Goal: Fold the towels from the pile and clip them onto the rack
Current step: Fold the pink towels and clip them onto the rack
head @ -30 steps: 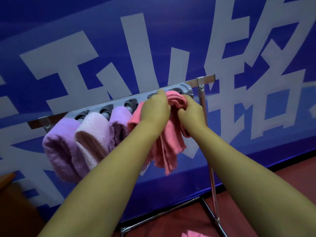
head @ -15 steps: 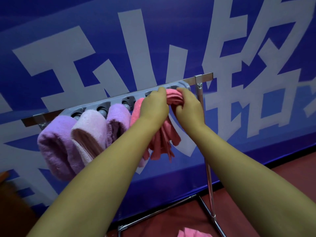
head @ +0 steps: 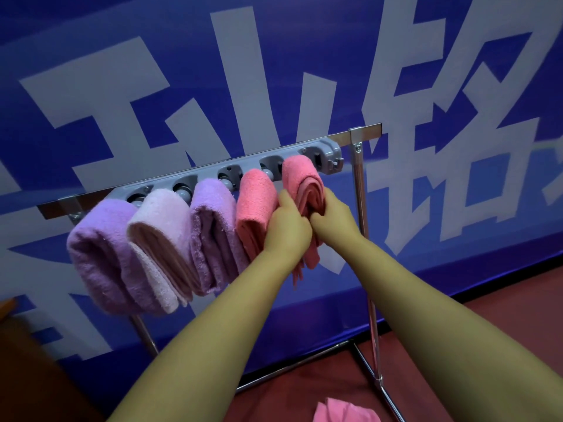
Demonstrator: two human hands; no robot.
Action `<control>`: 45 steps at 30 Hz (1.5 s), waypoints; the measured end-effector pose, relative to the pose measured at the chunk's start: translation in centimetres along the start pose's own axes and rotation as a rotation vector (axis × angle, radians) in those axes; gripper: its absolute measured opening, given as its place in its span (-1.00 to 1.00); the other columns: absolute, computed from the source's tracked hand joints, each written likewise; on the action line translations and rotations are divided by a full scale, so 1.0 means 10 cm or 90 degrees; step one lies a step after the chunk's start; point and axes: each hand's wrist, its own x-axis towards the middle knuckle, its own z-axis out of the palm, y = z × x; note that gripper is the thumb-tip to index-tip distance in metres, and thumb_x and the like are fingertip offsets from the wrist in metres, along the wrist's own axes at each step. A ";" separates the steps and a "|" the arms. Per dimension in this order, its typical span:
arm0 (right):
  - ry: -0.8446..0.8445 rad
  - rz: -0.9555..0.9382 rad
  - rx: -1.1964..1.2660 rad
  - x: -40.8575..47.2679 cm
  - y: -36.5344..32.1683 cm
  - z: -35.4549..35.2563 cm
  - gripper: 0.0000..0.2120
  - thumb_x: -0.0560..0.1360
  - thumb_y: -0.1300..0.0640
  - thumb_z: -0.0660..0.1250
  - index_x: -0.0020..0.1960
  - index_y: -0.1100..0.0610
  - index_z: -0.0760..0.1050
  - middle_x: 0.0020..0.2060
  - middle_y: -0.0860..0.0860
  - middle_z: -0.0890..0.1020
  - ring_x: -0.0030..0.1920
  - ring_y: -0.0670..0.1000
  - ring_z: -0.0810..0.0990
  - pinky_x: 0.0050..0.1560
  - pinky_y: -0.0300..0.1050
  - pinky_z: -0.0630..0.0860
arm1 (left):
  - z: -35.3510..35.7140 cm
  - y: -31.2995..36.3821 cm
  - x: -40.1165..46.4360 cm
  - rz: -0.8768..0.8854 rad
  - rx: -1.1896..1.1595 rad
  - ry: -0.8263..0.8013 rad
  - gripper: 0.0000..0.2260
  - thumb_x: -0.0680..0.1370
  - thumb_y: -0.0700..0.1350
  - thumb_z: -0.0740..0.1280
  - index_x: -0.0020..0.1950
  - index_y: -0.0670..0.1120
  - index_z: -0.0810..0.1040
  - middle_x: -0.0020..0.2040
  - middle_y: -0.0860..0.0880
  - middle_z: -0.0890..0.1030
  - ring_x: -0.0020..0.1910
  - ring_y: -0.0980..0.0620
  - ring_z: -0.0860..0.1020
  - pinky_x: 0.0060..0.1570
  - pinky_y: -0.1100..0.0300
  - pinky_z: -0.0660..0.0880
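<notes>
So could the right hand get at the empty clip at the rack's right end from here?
Probably yes. The right hand grips the coral towel just below that end clip, and nothing hangs between them. It would have to let go of the towel first.

This looks like a staged demonstration or exhibition space rather than a home. A large blue printed banner with huge pale grey characters [head: 274, 86] fills the whole backdrop and reaches down to a dark red, carpet-like floor [head: 502, 345]. In front of it stands a free-standing chrome metal rack with thin tube legs [head: 370, 315], carrying a grey plastic clip strip with round holders [head: 231, 175] along its top bar. At the left edge a brown wooden surface [head: 18, 345] shows, too blurred to identify.
</notes>
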 end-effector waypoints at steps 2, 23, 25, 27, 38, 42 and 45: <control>0.034 -0.015 -0.035 -0.05 0.01 -0.03 -0.65 0.43 0.32 0.14 0.19 0.14 0.40 -0.07 0.12 0.59 -0.09 0.16 0.55 -0.15 0.00 0.50 | 0.03 -0.10 -0.07 -0.020 0.020 -0.013 -0.70 0.51 -0.28 0.17 0.24 -0.24 0.32 0.11 -0.29 0.56 0.10 -0.28 0.53 -0.04 0.03 0.41; -0.130 0.236 -0.139 -1.46 1.21 0.28 -0.62 0.48 0.18 0.27 0.29 0.17 0.40 -0.13 0.10 0.65 0.04 0.15 0.59 0.06 -0.04 0.48 | 1.09 -1.50 -1.38 -0.120 0.071 -0.319 -0.82 0.48 -0.06 0.24 -0.30 -0.10 0.45 -0.22 -0.15 0.69 -0.19 -0.12 0.67 -0.08 0.02 0.58; -0.164 0.293 -0.158 -1.76 1.58 0.43 -0.63 0.47 0.20 0.27 0.27 0.18 0.42 -0.04 0.16 0.67 0.10 0.16 0.58 0.11 -0.06 0.45 | 1.39 -1.76 -1.66 -0.160 0.042 -0.386 -0.84 0.47 -0.15 0.22 -0.32 -0.07 0.43 -0.21 -0.17 0.69 -0.21 -0.09 0.68 -0.06 0.05 0.58; -0.198 0.357 -0.178 -2.05 1.95 0.56 -0.63 0.47 0.21 0.26 0.28 0.19 0.42 0.08 0.19 0.63 0.17 0.17 0.55 0.15 -0.08 0.41 | 1.70 -2.05 -1.90 -0.207 0.021 -0.423 -0.86 0.43 -0.20 0.19 -0.33 -0.06 0.42 -0.16 -0.22 0.68 -0.15 -0.14 0.67 -0.04 0.00 0.57; -0.384 0.641 -0.261 -2.58 3.85 1.24 -0.77 0.56 0.21 0.15 0.13 0.29 0.46 0.28 0.21 0.49 0.29 0.17 0.46 0.19 -0.13 0.38 | 3.54 -3.36 -2.56 -0.698 -0.292 -0.485 -0.90 0.55 -0.19 0.27 -0.13 -0.03 0.50 -0.17 0.03 0.54 -0.15 0.13 0.49 -0.10 0.15 0.44; -0.344 0.696 -0.188 -2.47 4.22 1.47 -0.64 0.57 0.21 0.13 0.32 0.33 0.37 0.31 0.25 0.46 0.34 0.21 0.40 0.30 -0.10 0.33 | 4.17 -3.71 -2.63 -0.823 -0.414 -0.463 -0.89 0.57 -0.14 0.22 -0.08 0.03 0.50 -0.13 0.11 0.57 -0.08 0.13 0.46 -0.14 0.20 0.34; -0.290 0.751 -0.158 -2.57 4.58 1.63 -0.66 0.52 0.25 0.17 0.28 0.29 0.39 0.26 0.21 0.50 0.27 0.21 0.46 0.18 -0.12 0.38 | 4.60 -3.85 -2.75 -0.907 -0.439 -0.454 -0.88 0.57 -0.10 0.20 -0.14 0.04 0.48 -0.27 0.17 0.55 -0.24 0.17 0.40 -0.10 0.17 0.28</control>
